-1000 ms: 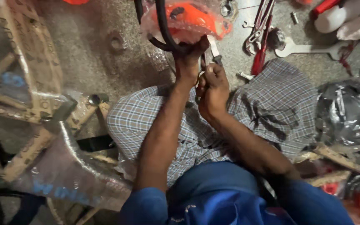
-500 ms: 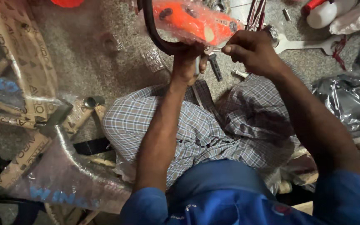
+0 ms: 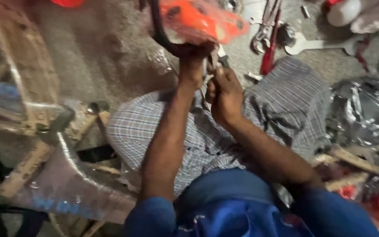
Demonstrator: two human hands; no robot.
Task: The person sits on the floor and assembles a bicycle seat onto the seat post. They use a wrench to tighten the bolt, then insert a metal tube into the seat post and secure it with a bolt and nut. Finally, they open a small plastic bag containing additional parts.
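1. Orange plastic part (image 3: 198,19), wrapped in clear film, is seen at the top edge of the floor area, just above the person's knees; a black curved bar (image 3: 159,30) runs down its left side and bends under it.
2. The left hand (image 3: 192,66) is closed around the lower bend of the black curved bar, directly below the orange plastic part; a full grip is shown.
3. The right hand (image 3: 224,94) is curled narrow, touching the left hand's side; something small and metallic appears pinched between its fingers near the bar, but what it is cannot be told because of blur.
4. Progress, as judged: the film is still on the orange plastic part, and the bar is held up rather than set down, so the fitting work at the bar's bend is taken as under way, not finished. Whether any fastener is already seated cannot be told.
5. Left to do, as judged: the small item at the right hand is not yet clear of the fingers; the wrapping is not removed.
6. Tools are laid on the concrete floor (image 3: 110,48) toward its top right corner: a red-handled tool (image 3: 269,57), pliers (image 3: 262,33) and a flat silver spanner (image 3: 316,44), all untouched and apart from both hands.
7. A film-wrapped frame (image 3: 44,175) lies along the floor's left edge; crumpled dark plastic (image 3: 365,114) lies at the right edge.
8. A checked cloth (image 3: 286,96) is worn over the person's lap, beneath both forearms.
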